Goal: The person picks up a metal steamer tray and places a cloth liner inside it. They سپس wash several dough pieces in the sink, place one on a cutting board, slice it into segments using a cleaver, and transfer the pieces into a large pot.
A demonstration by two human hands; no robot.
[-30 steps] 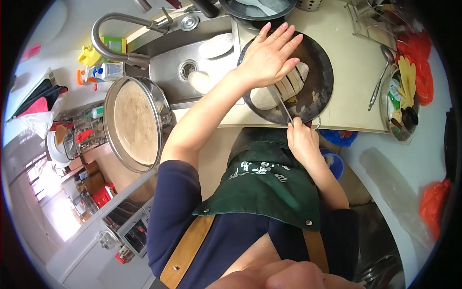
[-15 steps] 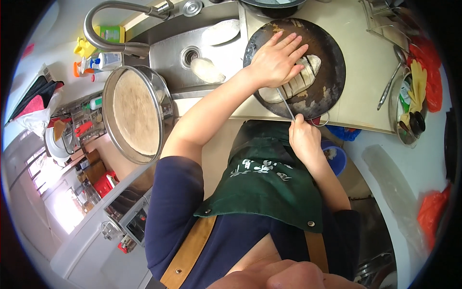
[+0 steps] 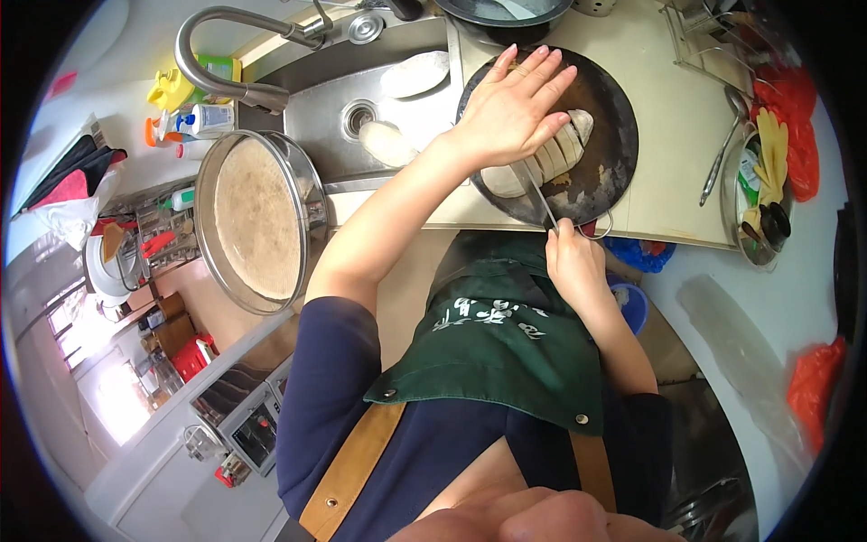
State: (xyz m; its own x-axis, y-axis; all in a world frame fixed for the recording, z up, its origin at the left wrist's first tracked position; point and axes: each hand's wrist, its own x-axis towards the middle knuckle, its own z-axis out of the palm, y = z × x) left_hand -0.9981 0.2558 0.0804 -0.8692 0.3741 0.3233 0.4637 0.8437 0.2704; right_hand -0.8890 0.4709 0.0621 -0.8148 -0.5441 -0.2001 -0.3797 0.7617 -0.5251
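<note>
A pale, oblong, dough-like piece (image 3: 560, 157), cut into several slices at its right part, lies on a round, dark, worn board (image 3: 601, 99). My right hand (image 3: 578, 262) grips the handle of a knife (image 3: 542, 200), whose blade slants up and left across the uncut left part of the piece. Above the blade, my left hand (image 3: 510, 113) is stretched flat with fingers spread, hiding the blade's far end and part of the piece. Whether its palm presses on the blade cannot be seen. Two similar whole pale pieces, one at the back (image 3: 415, 74) and one nearer (image 3: 386, 143), lie in the sink.
The steel sink (image 3: 316, 163) with its curved faucet (image 3: 185, 54) is left of the board. A large round sieve (image 3: 257, 217) stands at its near left. Behind the board sits a dark bowl (image 3: 506, 23). At right are a ladle (image 3: 722, 149) and a basket with yellow gloves (image 3: 772, 158).
My left hand has risen slightly toward the back left, and its fingers now point farther past the slices. The knife stays at the left part of the piece.
</note>
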